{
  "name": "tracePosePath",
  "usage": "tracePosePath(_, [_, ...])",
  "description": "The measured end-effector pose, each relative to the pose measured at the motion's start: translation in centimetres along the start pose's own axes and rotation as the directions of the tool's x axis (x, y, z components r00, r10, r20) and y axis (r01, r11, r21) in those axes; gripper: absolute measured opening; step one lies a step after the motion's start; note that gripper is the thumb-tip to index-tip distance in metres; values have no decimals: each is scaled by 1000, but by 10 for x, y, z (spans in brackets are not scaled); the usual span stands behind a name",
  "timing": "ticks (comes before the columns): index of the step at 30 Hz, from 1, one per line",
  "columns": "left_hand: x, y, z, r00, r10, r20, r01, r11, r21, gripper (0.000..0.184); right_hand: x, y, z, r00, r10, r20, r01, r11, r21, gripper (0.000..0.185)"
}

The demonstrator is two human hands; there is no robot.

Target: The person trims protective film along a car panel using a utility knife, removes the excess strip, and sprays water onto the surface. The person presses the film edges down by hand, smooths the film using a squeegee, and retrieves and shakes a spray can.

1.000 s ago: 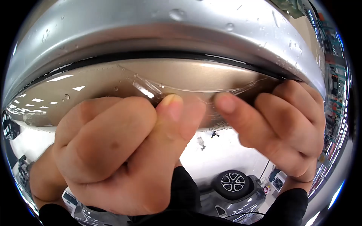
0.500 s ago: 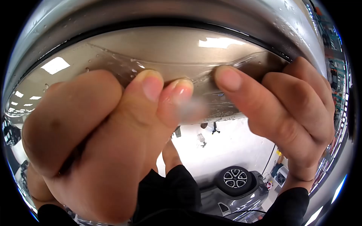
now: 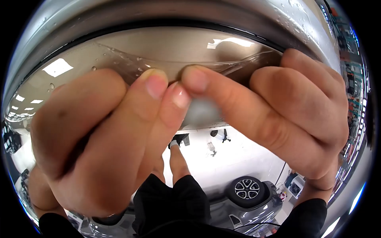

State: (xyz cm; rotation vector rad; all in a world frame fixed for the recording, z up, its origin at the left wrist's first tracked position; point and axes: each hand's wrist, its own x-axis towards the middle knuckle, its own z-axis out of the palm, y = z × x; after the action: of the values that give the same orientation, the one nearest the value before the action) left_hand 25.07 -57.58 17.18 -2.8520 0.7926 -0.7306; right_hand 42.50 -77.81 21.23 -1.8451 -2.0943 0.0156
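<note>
A clear film (image 3: 131, 59), creased and wet with drops, lies over a glossy beige car body panel (image 3: 158, 41). My left hand (image 3: 103, 142) is closed at the film's near edge, its thumb and a wet fingertip close together. From the other side my right hand (image 3: 293, 107) reaches in with fingers curled, pinching the film. The tip of its extended digit meets the left fingertips near the middle. Taut creases run through the film toward both hands. The film between the fingers is mostly hidden, and a blurred patch hangs just below the fingertips.
A dark seam (image 3: 186, 24) separates the panel from a silver, water-beaded surface (image 3: 293, 18) above. Below are a white floor (image 3: 202, 158), a grey car (image 3: 262, 214) with a black wheel (image 3: 247, 189), and my legs in black shorts (image 3: 174, 202).
My right hand has moved left, bringing its fingertip against the left hand's fingertips. The film's creases are drawn straighter. My left hand has shifted only slightly.
</note>
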Motion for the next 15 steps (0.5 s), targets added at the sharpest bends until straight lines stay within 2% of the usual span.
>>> tracePosePath(1, [0,1,0,1000,-5,2,5,1000,-2,36,-1,-1,7,998,4,-55,-4,1000,-2,66])
tracePosePath(3, [0,4,3,1000,-16,-8,16,1000,-17,36,-13,5,17,993,-36,-113,25,995,-100,53])
tracePosePath(5, [1,7,7,999,-28,-29,27,999,-30,35,-28,11,13,994,-67,-88,42,966,-256,43])
tracePosePath(7, [2,8,9,999,-34,-37,33,999,-24,35,-27,10,14,991,-74,-114,45,970,-240,45])
tracePosePath(8, [2,9,11,998,-43,-53,42,998,-36,35,-21,9,21,983,-89,-163,62,985,-163,45])
tracePosePath(11, [-3,12,24,988,-87,-128,74,991,-108,38,-5,6,30,971,-170,-168,135,970,-205,25])
tracePosePath(13, [-7,11,33,977,-112,-182,81,982,-173,41,-14,6,34,966,-128,-223,77,972,-222,16])
tracePosePath(15, [-6,7,32,978,-95,-188,57,978,-202,44,-54,-6,11,977,20,-213,-73,967,-246,22])
